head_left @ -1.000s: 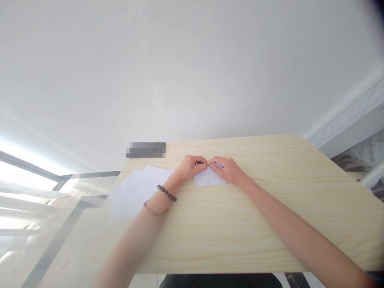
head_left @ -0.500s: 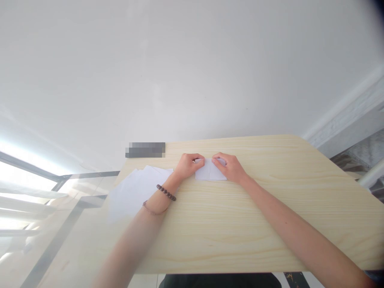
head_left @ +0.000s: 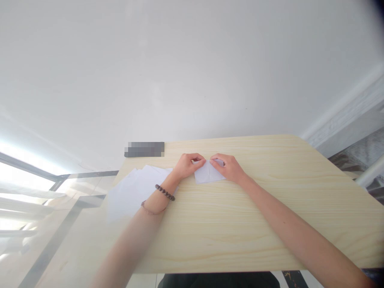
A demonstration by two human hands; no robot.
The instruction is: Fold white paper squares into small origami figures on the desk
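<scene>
A small folded piece of white paper [head_left: 208, 173], with a crease down its middle, is between my hands over the table. My left hand [head_left: 189, 165] pinches its far edge near the middle, thumb against fingers. Just to the right, my right hand [head_left: 228, 166] pinches the same far edge, the fingertips of both hands nearly meeting. Part of the paper's right side is hidden behind my right hand. Dark beads and a thin cord circle my left wrist.
Loose white sheets [head_left: 135, 190] lie overlapping on the left side of the light wooden table [head_left: 228, 228], partly behind my left forearm. A pixelated dark block [head_left: 144, 149] covers the far left corner. A pale wall [head_left: 204, 72] rises beyond the far edge.
My fingertips have come slightly closer together along the paper's far edge. The paper has tilted a little, its near edge now slanting. The loose sheets stay put.
</scene>
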